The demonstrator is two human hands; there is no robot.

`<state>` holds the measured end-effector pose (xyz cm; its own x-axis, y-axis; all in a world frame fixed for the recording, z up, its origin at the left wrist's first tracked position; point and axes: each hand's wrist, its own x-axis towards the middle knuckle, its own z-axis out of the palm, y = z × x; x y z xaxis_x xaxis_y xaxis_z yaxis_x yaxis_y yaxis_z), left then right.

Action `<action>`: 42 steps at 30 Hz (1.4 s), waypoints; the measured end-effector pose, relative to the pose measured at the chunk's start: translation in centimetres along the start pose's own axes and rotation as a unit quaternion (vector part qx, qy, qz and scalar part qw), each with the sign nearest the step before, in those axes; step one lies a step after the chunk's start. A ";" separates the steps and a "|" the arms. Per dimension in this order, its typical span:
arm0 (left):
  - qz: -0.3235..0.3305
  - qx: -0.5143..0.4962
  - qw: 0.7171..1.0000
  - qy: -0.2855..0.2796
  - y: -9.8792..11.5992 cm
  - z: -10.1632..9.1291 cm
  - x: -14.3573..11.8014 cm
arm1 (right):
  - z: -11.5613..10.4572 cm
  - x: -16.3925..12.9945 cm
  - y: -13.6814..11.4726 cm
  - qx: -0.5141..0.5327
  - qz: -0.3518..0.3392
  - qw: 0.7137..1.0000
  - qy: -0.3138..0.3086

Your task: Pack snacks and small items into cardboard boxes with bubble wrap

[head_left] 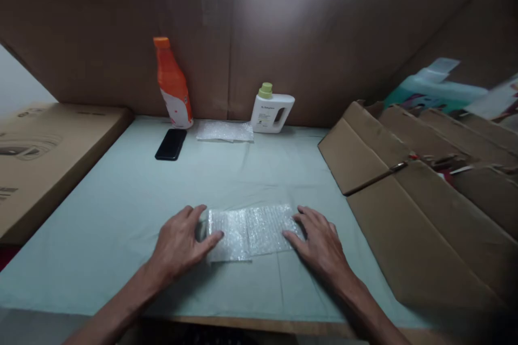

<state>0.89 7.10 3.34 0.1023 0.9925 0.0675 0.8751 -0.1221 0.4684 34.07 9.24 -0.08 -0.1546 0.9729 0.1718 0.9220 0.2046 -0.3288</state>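
Note:
A piece of clear bubble wrap point(259, 232) lies folded flat on the pale green cloth, with a step along its middle where the left and right parts meet unevenly. At its left end is my left hand point(182, 240), fingers curved and spread, the thumb tip over the wrap's edge. On the opposite end, my right hand point(318, 240) rests with thumb and fingers apart, touching the wrap's right edge. Neither hand has lifted the wrap off the cloth. Another folded bubble wrap piece point(225, 131) lies farther back.
An orange and white bottle point(174, 83), a black phone point(170, 144) and a white jug with a green cap point(272, 110) stand or lie at the back. A flat carton point(52, 156) borders the left; open cardboard boxes point(421, 226) border the right. Cardboard wall point(307, 38) closes the rear.

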 end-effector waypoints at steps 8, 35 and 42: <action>0.196 0.014 0.975 -0.105 2.9 3.7 0.8 | 0.7 -0.6 -0.8 0.065 -0.025 0.997 0.032; -0.062 -0.093 0.993 0.044 -3.8 0.7 -1.1 | -3.4 0.1 -8.4 0.261 0.002 0.963 0.068; -0.076 -0.096 0.991 0.062 -5.4 -1.2 -2.3 | -2.6 2.2 -11.9 0.282 -0.175 0.943 -0.016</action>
<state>-4.63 5.51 1.73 -0.0928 0.9920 0.0859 0.7686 0.0165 0.6395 23.73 8.68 6.62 -0.4337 0.8357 0.3369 0.4778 0.5303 -0.7003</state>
